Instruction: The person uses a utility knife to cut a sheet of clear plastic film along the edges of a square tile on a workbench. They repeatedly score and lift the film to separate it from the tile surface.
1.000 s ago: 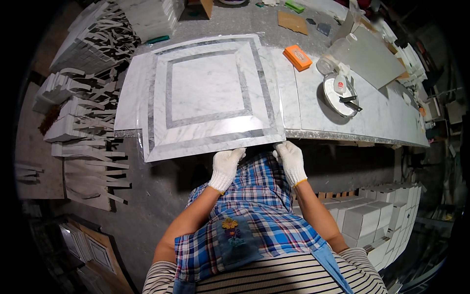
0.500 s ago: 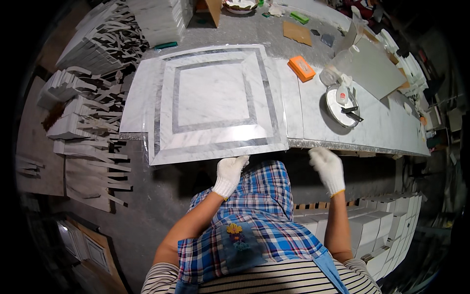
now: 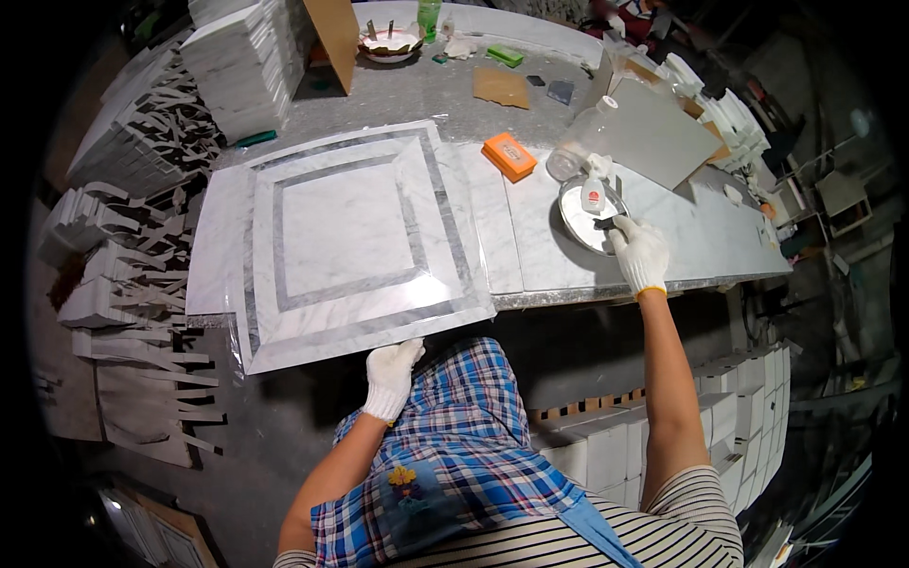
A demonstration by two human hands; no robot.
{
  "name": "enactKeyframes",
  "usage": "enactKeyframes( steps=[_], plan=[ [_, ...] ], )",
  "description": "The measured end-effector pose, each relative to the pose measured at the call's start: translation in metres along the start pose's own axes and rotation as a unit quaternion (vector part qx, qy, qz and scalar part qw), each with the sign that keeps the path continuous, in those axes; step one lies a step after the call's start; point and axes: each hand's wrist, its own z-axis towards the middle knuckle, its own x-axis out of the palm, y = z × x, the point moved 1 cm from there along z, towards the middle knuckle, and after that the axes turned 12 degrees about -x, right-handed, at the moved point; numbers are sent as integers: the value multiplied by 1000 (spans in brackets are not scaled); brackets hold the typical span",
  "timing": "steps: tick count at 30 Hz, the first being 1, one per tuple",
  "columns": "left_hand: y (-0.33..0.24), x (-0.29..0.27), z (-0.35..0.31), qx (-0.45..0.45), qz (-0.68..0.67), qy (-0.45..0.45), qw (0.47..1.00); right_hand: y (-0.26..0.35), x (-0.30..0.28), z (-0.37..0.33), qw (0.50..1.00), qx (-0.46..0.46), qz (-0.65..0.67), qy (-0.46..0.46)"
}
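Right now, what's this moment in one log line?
left hand: by near edge of marble panel | right hand: at black handle over white-filled dish | orange box: left of dish

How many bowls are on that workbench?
2: the near bowl by the right hand, and the far bowl beside the green bottle. More may hide behind the grey board.

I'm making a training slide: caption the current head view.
Gloved right hand at a dark handle over the bowl, left hand by the grey-banded panel.

The right hand (image 3: 641, 253) has left the panel (image 3: 346, 232); reached the bowl (image 3: 574, 203).
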Motion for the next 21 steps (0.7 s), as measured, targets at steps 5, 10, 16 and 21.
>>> enactKeyframes(
  steps=[5, 10, 16, 21],
  plan=[
    [8, 2, 5, 1, -73, 8, 997, -15, 10, 15, 999, -19, -45, -18],
    [10, -5, 7, 20, 6, 17, 1000, -24, 15, 39, 1000, -1, -19, 24],
    [12, -4, 7, 17, -17, 26, 999, -28, 15, 48, 986, 65, 80, 130],
    [8, -5, 5, 10, 20, 12, 1000, -39, 10, 48, 966, 77, 151, 196]
  ],
)
